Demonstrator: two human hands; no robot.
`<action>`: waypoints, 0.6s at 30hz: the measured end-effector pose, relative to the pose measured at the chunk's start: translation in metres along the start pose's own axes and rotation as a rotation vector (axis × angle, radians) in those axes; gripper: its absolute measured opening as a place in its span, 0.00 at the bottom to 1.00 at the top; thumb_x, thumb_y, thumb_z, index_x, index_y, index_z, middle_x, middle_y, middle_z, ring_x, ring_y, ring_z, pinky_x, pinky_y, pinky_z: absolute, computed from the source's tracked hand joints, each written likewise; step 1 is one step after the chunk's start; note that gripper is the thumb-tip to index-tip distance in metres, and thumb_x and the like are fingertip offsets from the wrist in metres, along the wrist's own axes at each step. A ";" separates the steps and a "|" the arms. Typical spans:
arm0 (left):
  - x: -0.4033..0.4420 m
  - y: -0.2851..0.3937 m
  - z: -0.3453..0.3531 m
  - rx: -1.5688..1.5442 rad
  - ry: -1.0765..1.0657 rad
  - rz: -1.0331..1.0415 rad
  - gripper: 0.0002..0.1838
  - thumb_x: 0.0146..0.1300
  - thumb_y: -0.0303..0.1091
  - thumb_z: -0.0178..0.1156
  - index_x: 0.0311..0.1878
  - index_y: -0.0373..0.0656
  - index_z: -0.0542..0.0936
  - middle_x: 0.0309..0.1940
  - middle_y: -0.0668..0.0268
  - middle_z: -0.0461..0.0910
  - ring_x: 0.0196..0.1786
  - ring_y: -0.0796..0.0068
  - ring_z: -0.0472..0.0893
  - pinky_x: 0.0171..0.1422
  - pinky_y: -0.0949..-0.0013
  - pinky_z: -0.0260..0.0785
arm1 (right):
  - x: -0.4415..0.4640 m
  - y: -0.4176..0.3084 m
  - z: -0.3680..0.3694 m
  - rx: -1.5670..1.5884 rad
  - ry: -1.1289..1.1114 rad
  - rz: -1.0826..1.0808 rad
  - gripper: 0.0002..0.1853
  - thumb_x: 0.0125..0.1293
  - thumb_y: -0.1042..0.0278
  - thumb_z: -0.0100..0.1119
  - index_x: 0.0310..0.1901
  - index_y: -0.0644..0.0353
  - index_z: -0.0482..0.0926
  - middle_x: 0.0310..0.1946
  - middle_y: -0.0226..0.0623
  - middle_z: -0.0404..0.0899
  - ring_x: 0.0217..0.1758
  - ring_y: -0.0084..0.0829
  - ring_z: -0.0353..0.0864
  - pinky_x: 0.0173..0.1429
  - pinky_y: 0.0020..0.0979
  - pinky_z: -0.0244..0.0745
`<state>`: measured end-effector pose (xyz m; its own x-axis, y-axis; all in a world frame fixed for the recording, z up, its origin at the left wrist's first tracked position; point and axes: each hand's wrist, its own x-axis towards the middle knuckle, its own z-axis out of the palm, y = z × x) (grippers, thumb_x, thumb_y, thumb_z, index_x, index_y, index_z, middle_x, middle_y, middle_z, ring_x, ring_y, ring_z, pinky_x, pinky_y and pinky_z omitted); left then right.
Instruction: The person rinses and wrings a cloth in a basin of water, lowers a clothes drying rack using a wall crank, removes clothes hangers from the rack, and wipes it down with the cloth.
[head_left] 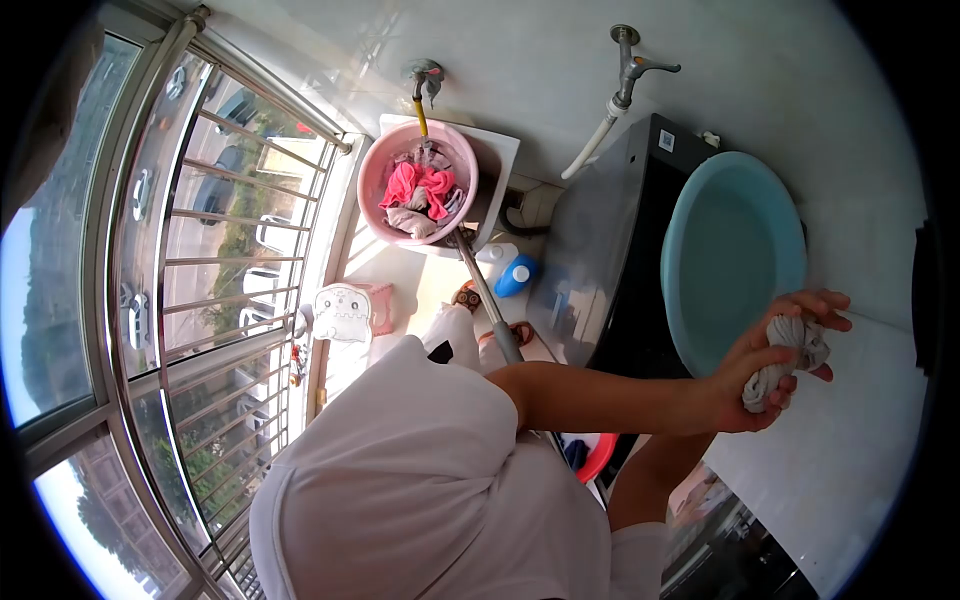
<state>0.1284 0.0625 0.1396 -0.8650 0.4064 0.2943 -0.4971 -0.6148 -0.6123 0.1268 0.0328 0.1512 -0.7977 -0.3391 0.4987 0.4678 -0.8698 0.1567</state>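
A grey-white cloth, bunched and twisted, is gripped between my two hands near the rim of a light-blue basin that holds water. My left hand comes across from the left and has its fingers closed on the cloth. Largely hidden behind it, my right hand also holds the cloth, with some fingers showing at its far side. The blue basin rests on a dark-topped washing machine.
A pink basin with wet clothes sits under a running tap. A second tap is on the wall. A blue bottle, a white-and-pink stool and a long pole are near my feet. Barred windows line the left.
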 end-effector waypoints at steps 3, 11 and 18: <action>-0.013 0.000 0.020 0.019 0.006 -0.058 0.10 0.57 0.27 0.58 0.41 0.47 0.71 0.24 0.65 0.72 0.23 0.77 0.73 0.23 0.79 0.67 | -0.006 0.012 0.015 -0.059 -0.023 -0.200 0.23 0.59 0.68 0.46 0.57 0.63 0.63 0.49 0.38 0.66 0.58 0.31 0.61 0.60 0.34 0.61; -0.005 0.041 0.015 0.797 0.314 -0.526 0.07 0.55 0.28 0.62 0.28 0.42 0.72 0.23 0.66 0.72 0.23 0.78 0.73 0.24 0.79 0.65 | 0.026 -0.126 0.027 -1.376 0.395 0.252 0.25 0.67 0.59 0.51 0.58 0.69 0.65 0.13 0.19 0.55 0.14 0.14 0.52 0.25 0.19 0.56; 0.017 0.086 -0.037 1.495 0.683 -0.343 0.06 0.54 0.28 0.59 0.26 0.41 0.72 0.20 0.66 0.71 0.19 0.76 0.70 0.19 0.73 0.59 | 0.037 -0.160 -0.046 -1.851 0.685 0.672 0.20 0.65 0.59 0.54 0.49 0.69 0.75 0.13 0.17 0.56 0.15 0.12 0.55 0.22 0.18 0.55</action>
<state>0.0728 0.0413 0.0651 -0.7238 0.6008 -0.3394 -0.6141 -0.3364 0.7140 0.0048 0.1433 0.1048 -0.8893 -0.3529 -0.2909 0.1820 0.3105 -0.9330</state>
